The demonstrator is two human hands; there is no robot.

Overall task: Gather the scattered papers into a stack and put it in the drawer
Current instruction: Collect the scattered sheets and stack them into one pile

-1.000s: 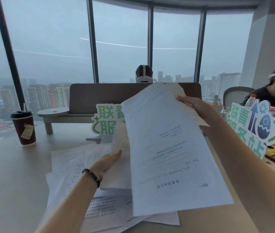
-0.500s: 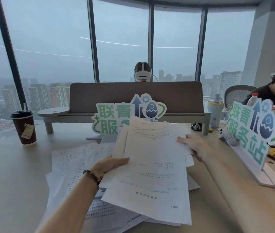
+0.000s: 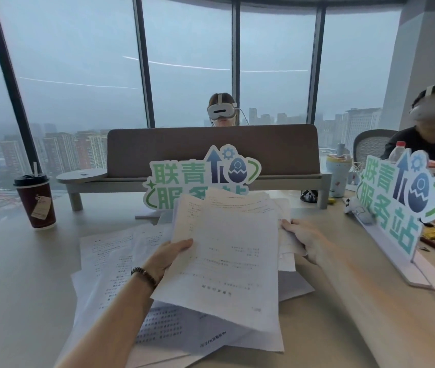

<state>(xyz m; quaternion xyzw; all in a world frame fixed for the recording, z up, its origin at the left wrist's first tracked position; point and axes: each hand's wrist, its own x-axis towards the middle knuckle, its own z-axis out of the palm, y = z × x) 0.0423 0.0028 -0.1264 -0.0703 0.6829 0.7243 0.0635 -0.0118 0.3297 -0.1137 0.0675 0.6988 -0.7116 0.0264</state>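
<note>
On pale desk (image 3: 12,288) by tall windows (image 3: 78,62), both hands' fingers (image 3: 184,244) gripping papers (image 3: 227,261).

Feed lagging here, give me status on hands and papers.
Left hand and right hand grip held sheets. Loose papers on desk. Drawer unseen.

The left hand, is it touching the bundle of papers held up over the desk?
Touching. The head view shows the left hand gripping the bundle of papers at its left edge, thumb lying on the top sheet.
</note>
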